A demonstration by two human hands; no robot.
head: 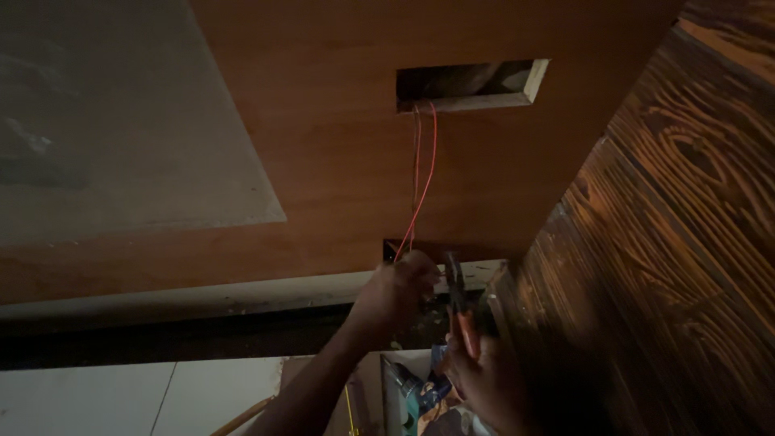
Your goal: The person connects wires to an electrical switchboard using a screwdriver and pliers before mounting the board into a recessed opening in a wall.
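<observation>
My left hand (397, 289) is raised against a brown wooden panel (339, 153) and pinches red wires (423, 178) that hang from a rectangular cut-out (472, 83) higher up. The wires run down to a second, lower opening (440, 252) right at my fingers. My right hand (484, 379) grips pliers with orange handles (460, 311); their dark jaws point up beside the left fingers, close to the wire ends. The scene is dim and the wire ends are hidden behind my fingers.
A dark grained wooden wall (670, 242) closes in on the right. A grey board (113, 113) covers the upper left. Below, a white floor (121, 396) shows, with a teal power drill (412, 391) and other tools beneath my hands.
</observation>
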